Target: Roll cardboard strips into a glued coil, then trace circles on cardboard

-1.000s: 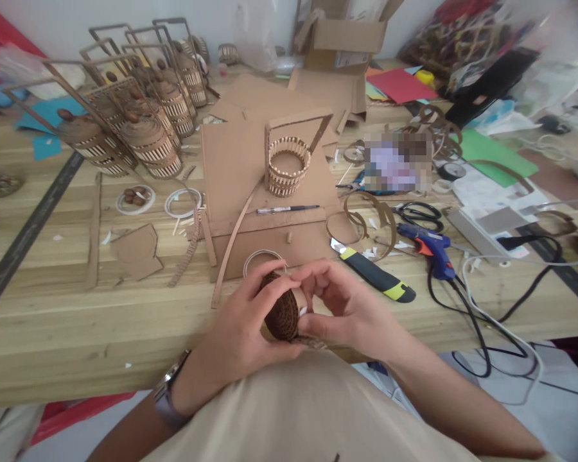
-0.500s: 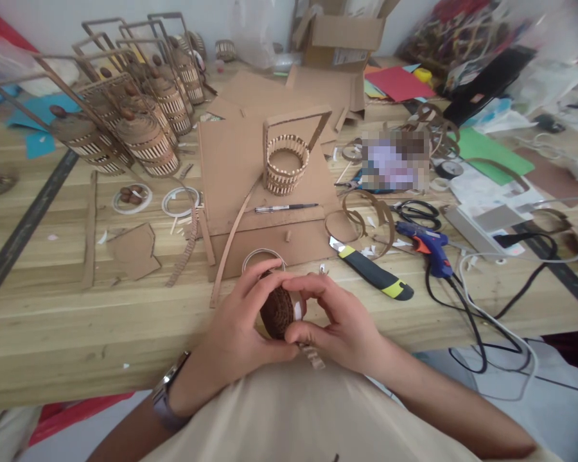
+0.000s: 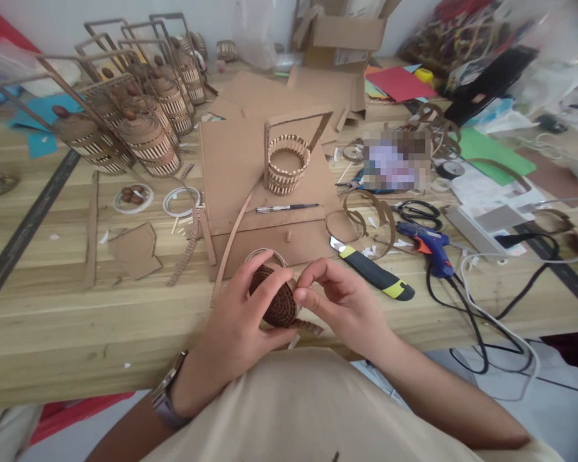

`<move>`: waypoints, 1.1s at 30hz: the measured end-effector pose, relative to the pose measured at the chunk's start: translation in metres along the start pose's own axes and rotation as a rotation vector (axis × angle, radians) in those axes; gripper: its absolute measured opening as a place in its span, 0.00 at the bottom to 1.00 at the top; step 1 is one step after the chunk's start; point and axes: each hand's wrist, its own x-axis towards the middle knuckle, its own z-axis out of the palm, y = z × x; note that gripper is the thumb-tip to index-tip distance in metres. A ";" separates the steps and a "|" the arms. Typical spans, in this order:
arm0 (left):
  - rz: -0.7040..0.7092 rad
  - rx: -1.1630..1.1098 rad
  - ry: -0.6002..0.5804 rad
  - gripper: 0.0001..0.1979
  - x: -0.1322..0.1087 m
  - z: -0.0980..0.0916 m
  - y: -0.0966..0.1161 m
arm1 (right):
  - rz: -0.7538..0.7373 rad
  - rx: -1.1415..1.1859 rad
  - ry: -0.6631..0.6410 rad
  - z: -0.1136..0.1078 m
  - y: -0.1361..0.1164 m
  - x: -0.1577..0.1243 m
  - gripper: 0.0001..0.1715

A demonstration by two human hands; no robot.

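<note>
My left hand point(image 3: 243, 314) is wrapped round a coil of brown corrugated cardboard strip point(image 3: 280, 301), its spiral face turned partly up towards me. The strip's loose end sticks out at the lower right of the coil. Thumb and forefinger of my right hand point(image 3: 341, 301) are pinched together at the coil's right edge, beside a pale, whitish patch; what lies between these fingertips is hidden. Just behind the coil lies a pale ring point(image 3: 272, 256), partly covered by my left fingers.
A small handled basket point(image 3: 289, 170) stands on cardboard sheet point(image 3: 231, 154), with a pen point(image 3: 288, 208) before it. A utility knife point(image 3: 373, 269), blade out, and a corded glue gun point(image 3: 426, 244) lie right. Several lidded baskets point(image 3: 149, 144) stand left.
The coil has turned so more of its spiral face shows. My right hand has shifted from gripping the coil's side to a fingertip pinch at its edge.
</note>
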 end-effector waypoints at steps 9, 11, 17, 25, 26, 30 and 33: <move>0.068 0.208 0.108 0.28 -0.004 -0.003 -0.007 | 0.371 0.197 -0.065 -0.003 -0.017 -0.001 0.21; 0.105 0.255 0.115 0.27 -0.004 -0.004 -0.008 | 0.477 0.266 -0.140 -0.004 -0.017 -0.001 0.20; 0.189 0.365 0.107 0.25 -0.003 -0.006 -0.007 | 0.625 0.376 -0.174 -0.007 -0.012 0.003 0.15; 0.224 0.422 0.097 0.23 -0.003 -0.008 -0.009 | 0.647 0.403 -0.219 -0.011 -0.010 0.008 0.09; 0.223 0.422 0.096 0.24 -0.003 -0.008 -0.009 | 0.644 0.402 -0.230 -0.011 -0.010 0.009 0.09; 0.229 0.440 0.084 0.25 -0.004 -0.008 -0.009 | 0.647 0.410 -0.246 -0.013 -0.009 0.010 0.10; 0.244 0.458 0.081 0.24 -0.002 -0.008 -0.008 | 0.665 0.411 -0.246 -0.013 -0.008 0.009 0.10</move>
